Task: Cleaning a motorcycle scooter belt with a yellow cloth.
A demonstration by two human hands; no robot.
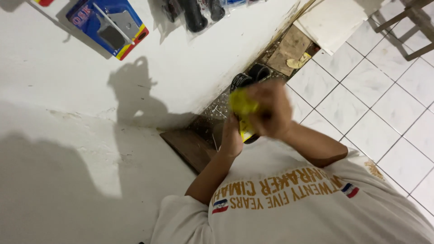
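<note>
Down at the centre of the frame, both hands meet around a yellow object [243,105], which sits between them just above the white shirt [294,199]. Which hand is the person's left and which the right is hard to settle from this odd angle; going by the arms, the one reaching up from the lower left of the frame is read as the left hand [231,138], and it is closed under the yellow object, gripping its lower part. The right hand [270,110], blurred with motion, is wrapped over the object's right side, fingers curled on it, so both hands grip the same thing. What the object is cannot be told through the blur; only yellow with a dark patch at its lower edge shows. Just beyond the hands, on the strip of dirty floor by the wall, lies a pair of black sandals [251,76]. A dark wooden board [187,147] lies to the left of the forearms. At the upper left, a blue blister pack [108,25] hangs on the white wall [68,90], with black grips [194,16] in clear bags near the top centre. White floor tiles [375,108] fill the right side.
</note>
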